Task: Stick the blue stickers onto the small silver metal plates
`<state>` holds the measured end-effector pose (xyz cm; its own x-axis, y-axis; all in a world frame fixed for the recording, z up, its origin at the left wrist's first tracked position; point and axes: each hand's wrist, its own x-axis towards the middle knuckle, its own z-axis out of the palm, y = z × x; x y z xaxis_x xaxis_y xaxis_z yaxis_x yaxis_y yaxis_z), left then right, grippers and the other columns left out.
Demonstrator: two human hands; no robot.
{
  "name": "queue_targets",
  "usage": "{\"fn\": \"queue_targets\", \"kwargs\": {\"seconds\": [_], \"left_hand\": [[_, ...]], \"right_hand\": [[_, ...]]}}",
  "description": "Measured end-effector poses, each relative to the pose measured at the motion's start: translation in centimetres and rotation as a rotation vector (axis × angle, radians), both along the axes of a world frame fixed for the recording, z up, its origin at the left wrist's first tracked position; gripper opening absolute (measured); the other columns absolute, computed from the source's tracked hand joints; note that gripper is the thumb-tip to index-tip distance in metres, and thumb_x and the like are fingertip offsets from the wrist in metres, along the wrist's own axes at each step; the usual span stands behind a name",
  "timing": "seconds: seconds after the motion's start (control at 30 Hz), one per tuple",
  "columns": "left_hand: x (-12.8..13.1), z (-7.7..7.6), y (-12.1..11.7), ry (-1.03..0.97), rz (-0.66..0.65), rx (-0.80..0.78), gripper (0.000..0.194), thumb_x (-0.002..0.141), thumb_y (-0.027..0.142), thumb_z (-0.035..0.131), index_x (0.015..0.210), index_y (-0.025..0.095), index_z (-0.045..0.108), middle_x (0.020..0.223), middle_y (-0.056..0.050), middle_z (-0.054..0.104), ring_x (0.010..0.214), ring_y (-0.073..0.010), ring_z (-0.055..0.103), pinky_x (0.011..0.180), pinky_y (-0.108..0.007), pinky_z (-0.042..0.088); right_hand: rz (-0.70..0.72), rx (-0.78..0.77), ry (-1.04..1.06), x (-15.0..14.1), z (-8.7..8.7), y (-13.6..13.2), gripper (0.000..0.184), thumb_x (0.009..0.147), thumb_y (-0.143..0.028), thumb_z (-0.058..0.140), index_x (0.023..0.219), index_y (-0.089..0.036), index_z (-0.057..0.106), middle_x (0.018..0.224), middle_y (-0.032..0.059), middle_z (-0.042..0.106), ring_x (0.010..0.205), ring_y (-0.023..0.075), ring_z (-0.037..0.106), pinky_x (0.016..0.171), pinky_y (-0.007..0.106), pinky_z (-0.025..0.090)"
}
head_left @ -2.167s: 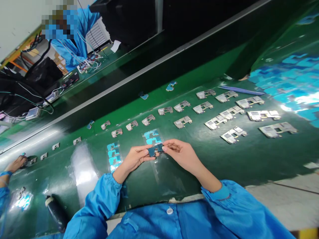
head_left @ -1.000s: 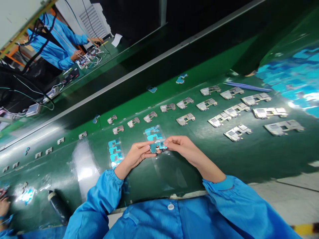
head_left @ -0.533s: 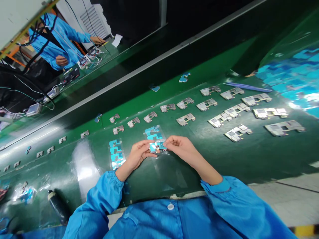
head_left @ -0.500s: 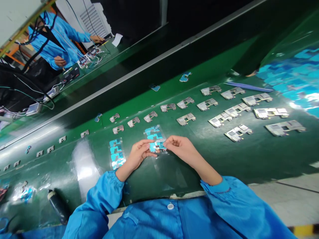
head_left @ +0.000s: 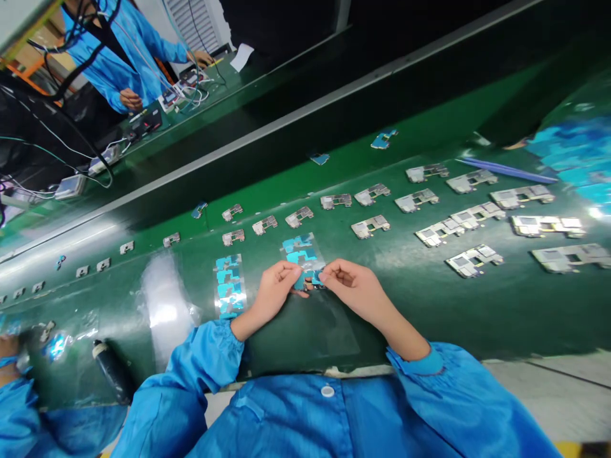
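Note:
Between my two hands is a small circuit board point(head_left: 311, 280) with blue film on its surface. My left hand point(head_left: 277, 287) grips the board's left end, thumb on top and fingers partly beneath. At the right end, the thumb and forefinger of my right hand point(head_left: 351, 280) pinch the board or its film; which of these I cannot tell. Just beyond the board lies a clear sheet of blue stickers point(head_left: 300, 245), partly covered by my hands. A second sticker sheet point(head_left: 230, 286) rests on the green bench left of my left hand.
Rows of bare circuit boards point(head_left: 370, 226) run across the bench point(head_left: 405, 318). Purple tweezers point(head_left: 508, 170) lie at the far right near piled blue sheets point(head_left: 573, 152). A black bottle point(head_left: 113, 372) lies at left, near a co-worker's sleeve point(head_left: 19, 407). Another person point(head_left: 128, 57) sits across.
The view has shifted slightly. My left thumb has moved up over the board's left end, while my right hand keeps its pinch. A co-worker's arm has come in at lower left.

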<state>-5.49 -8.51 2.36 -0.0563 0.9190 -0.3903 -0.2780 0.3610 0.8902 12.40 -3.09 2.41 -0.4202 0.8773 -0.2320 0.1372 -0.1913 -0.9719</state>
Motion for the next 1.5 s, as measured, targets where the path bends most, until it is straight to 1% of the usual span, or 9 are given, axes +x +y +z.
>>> {"fn": "queue_targets", "kwargs": {"seconds": [0.2,0.33,0.43,0.67,0.97,1.13,1.3,1.4,1.5], "left_hand": [[-1.3,0.2,0.0,-0.176,-0.073,-0.037,0.048,0.077,0.046,0.080,0.107,0.009,0.071,0.073,-0.004,0.070,0.071,-0.0185,0.071,0.074,-0.036,0.062],[-2.2,0.3,0.2,-0.330,-0.162,-0.070,0.050,0.080,0.043,0.079,0.117,0.010,0.070,0.091,-0.013,0.075,0.088,-0.0257,0.074,0.079,-0.035,0.061],[-2.6,0.0,0.3,-0.356,-0.192,-0.072,0.048,0.082,0.040,0.079,0.120,0.012,0.070,0.093,-0.013,0.076,0.086,-0.0242,0.075,0.077,-0.032,0.061],[-2.4,-0.7,0.2,-0.317,-0.153,-0.058,0.050,0.080,0.043,0.080,0.118,0.011,0.070,0.101,-0.016,0.076,0.093,-0.0286,0.075,0.072,-0.031,0.062],[-2.3,-0.4,0.1,-0.264,-0.123,-0.069,0.053,0.076,0.044,0.083,0.116,0.011,0.072,0.088,-0.013,0.075,0.077,-0.0209,0.072,0.064,-0.027,0.056],[-2.1,-0.7,0.0,-0.226,-0.115,-0.048,0.051,0.078,0.045,0.081,0.116,0.011,0.073,0.092,-0.014,0.075,0.070,-0.0156,0.067,0.059,-0.024,0.050],[-1.7,-1.0,-0.3,-0.068,-0.050,0.007,0.049,0.081,0.047,0.076,0.115,0.011,0.073,0.078,-0.009,0.075,0.054,-0.0092,0.058,0.055,-0.021,0.044],[-1.1,-0.8,-0.6,0.049,-0.010,0.021,0.049,0.080,0.051,0.075,0.110,0.011,0.074,0.074,-0.007,0.074,0.050,-0.0100,0.059,0.053,-0.022,0.046],[-0.5,-0.7,-0.8,0.069,0.042,0.019,0.050,0.076,0.054,0.077,0.102,0.011,0.075,0.079,-0.007,0.075,0.054,-0.0139,0.065,0.056,-0.026,0.054]], "right_hand": [[-0.038,-0.023,0.022,0.3,-0.2,0.4,0.043,0.070,-0.061,0.074,0.070,-0.021,0.061,0.064,0.0011,0.059,0.061,0.0165,0.054,0.059,0.030,0.045],[-0.044,-0.020,0.028,0.5,-0.3,0.5,0.042,0.072,-0.061,0.074,0.072,-0.021,0.063,0.066,0.0013,0.059,0.063,0.0165,0.053,0.060,0.030,0.045],[-0.039,-0.031,0.042,0.7,-0.3,0.5,0.040,0.072,-0.059,0.074,0.072,-0.020,0.064,0.068,0.0018,0.060,0.064,0.0168,0.054,0.062,0.030,0.045],[-0.016,-0.036,0.053,0.7,-0.2,0.5,0.041,0.072,-0.061,0.073,0.072,-0.020,0.064,0.068,0.0021,0.061,0.064,0.0172,0.055,0.061,0.030,0.045],[-0.008,-0.051,0.053,0.7,0.0,0.5,0.043,0.073,-0.062,0.074,0.074,-0.020,0.065,0.070,0.0030,0.064,0.067,0.0181,0.058,0.065,0.032,0.048],[-0.002,-0.034,0.025,0.6,-0.3,0.5,0.044,0.074,-0.064,0.072,0.073,-0.020,0.063,0.069,0.0028,0.063,0.065,0.0178,0.058,0.064,0.032,0.048],[-0.102,0.022,0.037,-0.2,-0.7,-0.1,0.041,0.075,-0.061,0.071,0.084,-0.025,0.054,0.074,0.0013,0.059,0.069,0.0187,0.060,0.062,0.031,0.050],[-0.097,0.078,-0.062,-0.9,-0.6,-0.6,0.042,0.074,-0.054,0.073,0.098,-0.025,0.054,0.092,0.0054,0.062,0.081,0.0215,0.064,0.063,0.031,0.051],[-0.087,0.217,-0.229,-1.7,-0.4,-1.1,0.038,0.075,-0.047,0.074,0.100,-0.023,0.057,0.094,0.0064,0.065,0.083,0.0232,0.064,0.072,0.036,0.051]]}}
